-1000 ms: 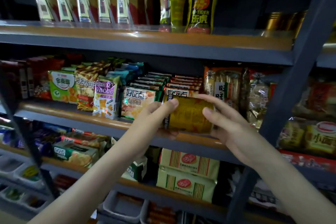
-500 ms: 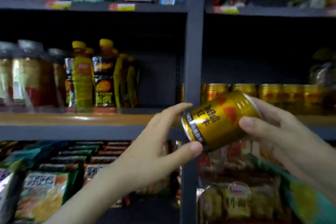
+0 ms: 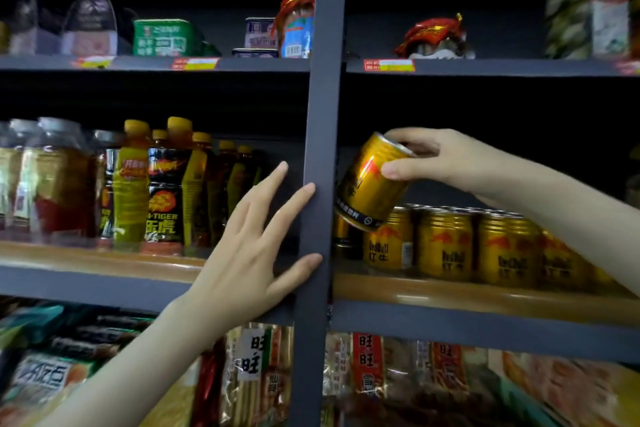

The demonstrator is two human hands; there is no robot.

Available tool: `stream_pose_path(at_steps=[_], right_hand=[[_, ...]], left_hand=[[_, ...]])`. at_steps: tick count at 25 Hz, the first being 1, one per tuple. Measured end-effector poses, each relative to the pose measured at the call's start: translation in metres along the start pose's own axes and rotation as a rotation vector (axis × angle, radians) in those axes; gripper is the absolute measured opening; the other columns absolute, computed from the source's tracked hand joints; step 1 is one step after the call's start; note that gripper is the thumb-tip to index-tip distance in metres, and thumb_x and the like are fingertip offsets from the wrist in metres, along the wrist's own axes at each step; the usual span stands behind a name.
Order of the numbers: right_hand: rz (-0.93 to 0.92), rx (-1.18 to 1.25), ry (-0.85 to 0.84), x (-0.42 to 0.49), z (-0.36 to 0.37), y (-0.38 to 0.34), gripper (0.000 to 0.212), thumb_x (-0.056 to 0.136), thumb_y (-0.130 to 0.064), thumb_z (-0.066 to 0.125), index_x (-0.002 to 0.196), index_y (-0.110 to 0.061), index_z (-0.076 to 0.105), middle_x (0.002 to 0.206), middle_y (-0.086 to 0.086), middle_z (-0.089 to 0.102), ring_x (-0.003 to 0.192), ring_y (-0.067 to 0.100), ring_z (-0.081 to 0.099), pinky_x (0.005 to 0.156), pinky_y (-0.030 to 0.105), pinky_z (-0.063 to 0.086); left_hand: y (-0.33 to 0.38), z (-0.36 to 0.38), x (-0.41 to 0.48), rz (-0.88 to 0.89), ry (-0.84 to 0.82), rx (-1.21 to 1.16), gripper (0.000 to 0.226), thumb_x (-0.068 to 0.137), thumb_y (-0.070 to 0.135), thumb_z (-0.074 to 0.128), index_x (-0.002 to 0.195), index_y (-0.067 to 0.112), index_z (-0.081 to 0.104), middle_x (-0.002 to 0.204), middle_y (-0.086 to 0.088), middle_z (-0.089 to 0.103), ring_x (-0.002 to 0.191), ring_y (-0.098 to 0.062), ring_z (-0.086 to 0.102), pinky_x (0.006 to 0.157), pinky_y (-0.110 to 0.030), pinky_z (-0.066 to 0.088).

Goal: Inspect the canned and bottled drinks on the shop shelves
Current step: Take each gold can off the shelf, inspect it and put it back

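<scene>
Right hand (image 3: 446, 159) pinches the short gold metal drink can (image 3: 372, 184) near its top rim, thumb on the side facing the camera, other fingers curled over the lid. Can is tilted, base down-left, in the air over the left end of the wood-edged grey shelf (image 3: 485, 298). It sits just right of the dark grey upright post (image 3: 318, 135) and above the row of matching gold cans (image 3: 446, 246) standing there. Can't tell if its base touches the nearest one. Top-rim grip prob. lets the base go down at the row's left end w/o fingers fouling the neighbours (there's a darker slot by the post, contents unclear). The tilt fits either reading the label or angling it in.

Left hand (image 3: 249, 253) is spread, fingers straight, holding nothing. Index and thumb tips lie against the post, palm in front of the shelf edge. It looks like bracing, or a reach toward the yellow-capped plastic bottles (image 3: 162, 184) upright in the left bay, labels out. My read: can check nearly done, bottles not yet handled. Snack packs (image 3: 249, 367) fill the shelf below.
</scene>
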State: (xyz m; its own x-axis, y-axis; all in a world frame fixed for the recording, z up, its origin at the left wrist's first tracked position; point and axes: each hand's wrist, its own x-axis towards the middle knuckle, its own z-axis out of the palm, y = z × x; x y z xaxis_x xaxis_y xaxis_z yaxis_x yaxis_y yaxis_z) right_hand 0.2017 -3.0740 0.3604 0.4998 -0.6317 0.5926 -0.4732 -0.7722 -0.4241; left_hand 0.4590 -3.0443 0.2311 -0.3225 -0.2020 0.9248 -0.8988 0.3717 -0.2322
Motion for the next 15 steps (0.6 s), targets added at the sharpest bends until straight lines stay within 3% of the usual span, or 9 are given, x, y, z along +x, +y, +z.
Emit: stream_pose_path(at_steps=[4,6,9,12,15], right_hand=[[0.012,-0.101,-0.190,0.030,0.015,0.008,0.034,0.074,-0.044,0.071,0.100,-0.049,0.050,0.100,-0.029,0.053,0.092,-0.010,0.051,0.076,0.008,0.038],[0.040,-0.200,-0.301,0.043,0.024,0.010,0.035,0.079,-0.044,0.071,0.108,-0.048,0.053,0.100,-0.029,0.054,0.094,-0.008,0.054,0.077,0.008,0.041],[0.089,-0.378,-0.416,0.063,0.037,0.015,0.062,0.076,-0.054,0.070,0.132,-0.036,0.051,0.115,-0.022,0.053,0.111,0.002,0.052,0.085,0.017,0.040],[0.072,-0.425,-0.528,0.076,0.040,0.018,0.054,0.075,-0.053,0.071,0.126,-0.038,0.058,0.128,-0.020,0.056,0.119,0.002,0.049,0.094,0.020,0.037],[0.091,-0.377,-0.648,0.085,0.032,0.017,0.036,0.078,-0.038,0.074,0.109,-0.048,0.059,0.123,-0.021,0.058,0.115,0.000,0.051,0.089,0.017,0.041]], left_hand=[[-0.012,-0.007,0.008,0.147,-0.005,0.088,0.067,0.097,0.057,0.036,0.150,0.018,0.025,0.159,-0.014,0.013,0.148,-0.026,0.012,0.119,-0.044,0.014],[-0.015,-0.008,0.014,0.224,0.016,0.098,0.066,0.096,0.054,0.040,0.147,0.014,0.030,0.157,-0.016,0.018,0.148,-0.028,0.014,0.121,-0.045,0.012],[-0.021,-0.005,0.022,0.309,0.036,0.085,0.064,0.095,0.053,0.043,0.144,0.012,0.034,0.155,-0.016,0.025,0.147,-0.030,0.019,0.121,-0.046,0.014],[-0.024,-0.003,0.023,0.326,0.045,0.067,0.063,0.096,0.053,0.043,0.143,0.012,0.034,0.154,-0.016,0.026,0.146,-0.030,0.021,0.120,-0.046,0.015],[-0.024,-0.006,0.025,0.313,0.032,0.041,0.060,0.095,0.052,0.043,0.140,0.013,0.037,0.152,-0.015,0.028,0.145,-0.031,0.024,0.120,-0.047,0.017]])
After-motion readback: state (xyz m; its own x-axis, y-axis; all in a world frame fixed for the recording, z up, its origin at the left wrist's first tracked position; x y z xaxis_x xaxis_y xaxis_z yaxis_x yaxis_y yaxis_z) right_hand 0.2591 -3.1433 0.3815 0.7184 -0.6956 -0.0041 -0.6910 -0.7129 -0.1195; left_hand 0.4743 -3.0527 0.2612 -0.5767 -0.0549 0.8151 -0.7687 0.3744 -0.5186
